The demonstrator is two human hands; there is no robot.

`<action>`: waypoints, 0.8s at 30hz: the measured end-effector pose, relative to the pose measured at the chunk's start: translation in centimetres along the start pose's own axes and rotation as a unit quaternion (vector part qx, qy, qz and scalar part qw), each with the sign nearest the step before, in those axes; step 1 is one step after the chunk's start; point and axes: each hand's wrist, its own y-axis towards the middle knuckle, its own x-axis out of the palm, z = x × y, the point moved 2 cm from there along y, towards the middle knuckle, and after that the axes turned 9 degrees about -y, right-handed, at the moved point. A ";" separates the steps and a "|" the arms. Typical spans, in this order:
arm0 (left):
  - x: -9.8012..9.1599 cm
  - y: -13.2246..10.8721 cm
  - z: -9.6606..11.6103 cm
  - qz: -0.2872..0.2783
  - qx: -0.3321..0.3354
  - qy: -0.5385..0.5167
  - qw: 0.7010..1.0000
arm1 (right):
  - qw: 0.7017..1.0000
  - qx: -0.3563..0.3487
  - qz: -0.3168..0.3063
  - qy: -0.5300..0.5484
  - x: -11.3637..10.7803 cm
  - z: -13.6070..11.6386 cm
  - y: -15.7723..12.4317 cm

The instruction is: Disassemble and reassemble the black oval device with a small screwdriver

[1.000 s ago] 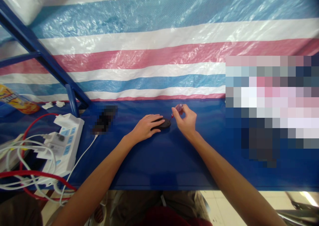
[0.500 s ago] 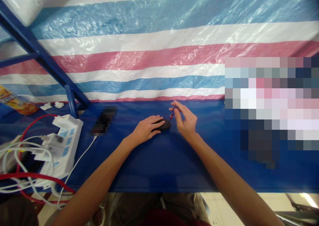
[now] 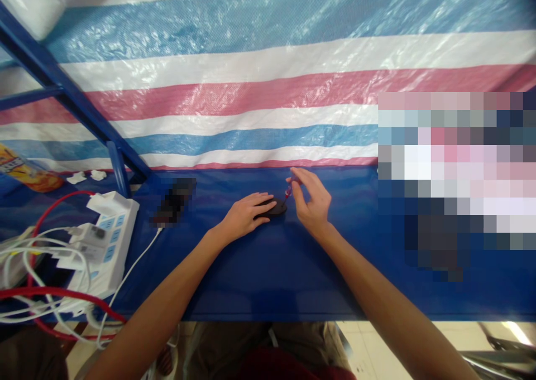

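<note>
A flat, black oval object [image 3: 277, 207], shaped like a computer mouse, lies on the blue table. My left hand [image 3: 246, 212] holds it down from the left, with the fingers over its top and the thumb along the near side. In my right hand [image 3: 313, 201] a small screwdriver [image 3: 288, 193] with a reddish-purple handle is pinched between thumb and fingers. It stands tilted, its tip down at the right end of the black object. My fingers cover part of the handle, and the left part of the object is hidden.
On the left are a white power strip [image 3: 119, 257] with plugs, red and white cables, and a dark pixelated item [image 3: 175, 201] joined to a white cable. Further left lies a yellow-orange package [image 3: 31, 171]. A blue frame bar [image 3: 75, 101] slants behind. Pixelated items cover the right side.
The screwdriver has shifted slightly in my right fingers, and its tip now sits a little further left on the black object. My left hand stays in place; the view has tilted slightly.
</note>
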 end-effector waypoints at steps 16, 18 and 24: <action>0.1 -0.1 -0.1 0.002 -0.002 -0.001 1.000 | 1.000 -0.004 0.019 0.002 0.1 0.0 -0.1; 0.1 -0.1 -0.1 0.000 -0.004 -0.001 1.000 | 0.999 -0.001 0.034 -0.012 0.1 -0.1 -0.1; 0.2 -0.1 -0.3 0.001 -0.004 -0.004 1.000 | 1.000 -0.010 0.015 0.004 0.2 -0.3 -0.2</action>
